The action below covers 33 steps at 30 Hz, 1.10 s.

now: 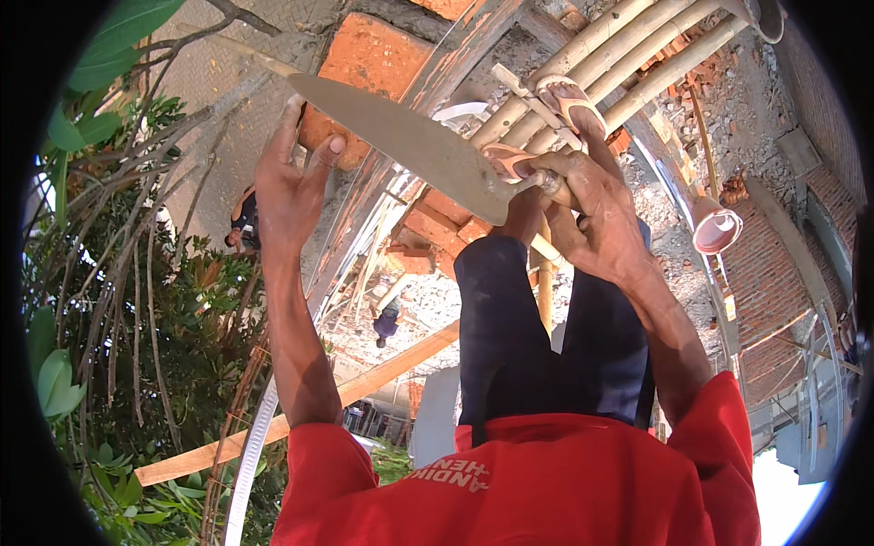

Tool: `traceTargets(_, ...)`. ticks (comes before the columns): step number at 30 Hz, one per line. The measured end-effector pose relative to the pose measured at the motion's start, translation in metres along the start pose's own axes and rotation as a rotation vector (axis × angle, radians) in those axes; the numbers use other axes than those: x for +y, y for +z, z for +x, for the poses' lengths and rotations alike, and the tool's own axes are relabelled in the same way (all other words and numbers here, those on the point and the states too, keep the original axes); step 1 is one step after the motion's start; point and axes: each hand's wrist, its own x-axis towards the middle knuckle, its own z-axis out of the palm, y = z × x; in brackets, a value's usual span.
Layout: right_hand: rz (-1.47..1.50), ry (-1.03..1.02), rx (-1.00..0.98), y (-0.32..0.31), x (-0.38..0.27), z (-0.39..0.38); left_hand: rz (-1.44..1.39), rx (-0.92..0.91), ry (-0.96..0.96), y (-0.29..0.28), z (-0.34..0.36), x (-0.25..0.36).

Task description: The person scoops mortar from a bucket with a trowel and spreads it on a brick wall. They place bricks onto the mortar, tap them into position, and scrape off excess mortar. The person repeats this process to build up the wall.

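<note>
My right hand grips the wooden handle of a long pointed trowel, whose grey blade lies diagonally across the view toward the upper left. My left hand is raised at the blade's tip, index finger at or touching it, thumb held apart. Behind the blade is an orange brick stack. My sandalled feet rest on bamboo poles behind my right hand.
A weathered beam runs diagonally behind the trowel. Branches and leaves fill the left. A pink bucket is at right. Two other people are far below, among rubble and bricks. A long plank crosses the lower left.
</note>
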Motion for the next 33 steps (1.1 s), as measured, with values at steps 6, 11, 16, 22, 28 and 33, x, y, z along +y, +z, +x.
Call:
traceTargets(6, -0.199, -0.240, -0.510, 0.027, 0.109, 0.011, -0.326, 0.031, 0.000, 0.016, 0.019, 0.013)
traceTargets(11, -0.189, -0.457, -0.523, 0.092, 0.155, 0.084, -0.314, 0.074, -0.165, 0.020, 0.016, 0.015)
traceTargets(16, -0.140, -0.438, -0.515, 0.041, 0.172, 0.149, -0.299, 0.033, -0.143, 0.018, 0.016, 0.016)
traceTargets(22, -0.245, -0.627, -0.368, -0.049, 0.178, 0.199, -0.384, 0.080, -0.208, 0.019, 0.017, 0.024)
traceTargets(28, -0.376, -0.539, -0.261, -0.109, 0.164, 0.202, -0.379, 0.059, -0.238, 0.018, 0.016, 0.022)
traceTargets(33, -0.359, -0.367, -0.042, -0.150, 0.154, 0.149, -0.483, 0.063, -0.243, 0.016, 0.014, 0.025)
